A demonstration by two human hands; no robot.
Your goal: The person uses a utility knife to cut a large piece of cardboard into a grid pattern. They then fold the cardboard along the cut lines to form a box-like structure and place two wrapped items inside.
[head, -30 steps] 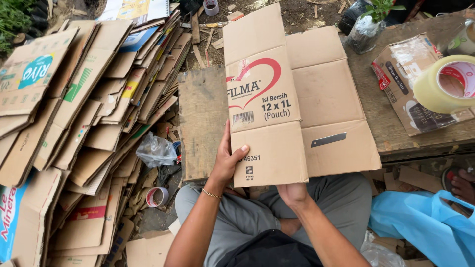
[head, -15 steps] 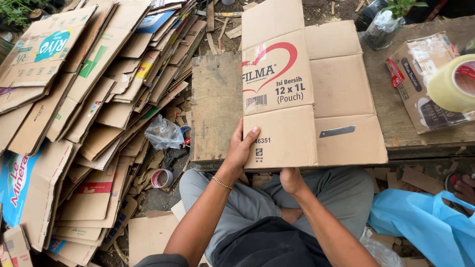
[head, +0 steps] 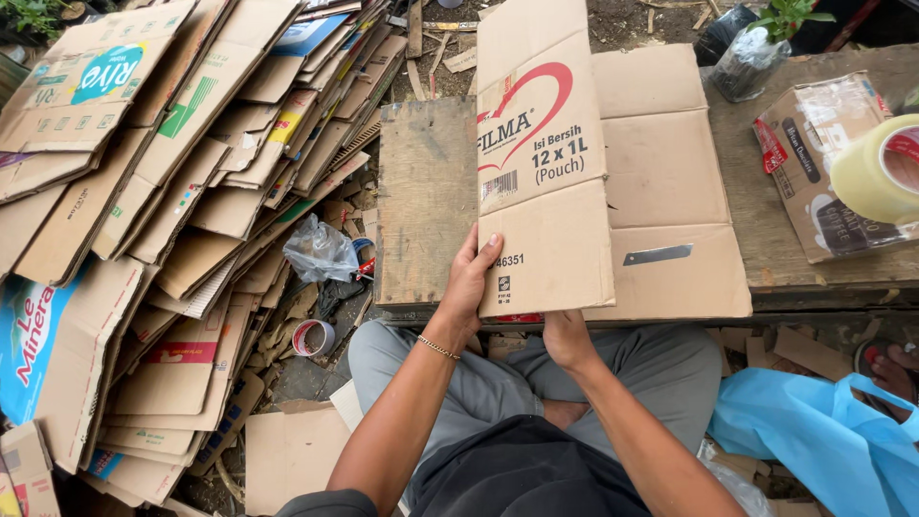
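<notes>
Cardboard (head: 613,182), a flattened carton, lay across the wooden table (head: 426,201), its near edge overhanging. Left hand (head: 469,282) pinched that edge, thumb on top; right hand (head: 567,337) gripped it from beneath. Positioning seemed the step; pressing it flat would call for steady, even pressure.

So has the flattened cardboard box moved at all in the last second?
No, not noticeably: the cardboard box still overlaps the wooden board along its right part as before; only the camera shifted.

Outdoor scrap-sorting yard: heaped flattened cartons (head: 163,191) on dirt.
</notes>
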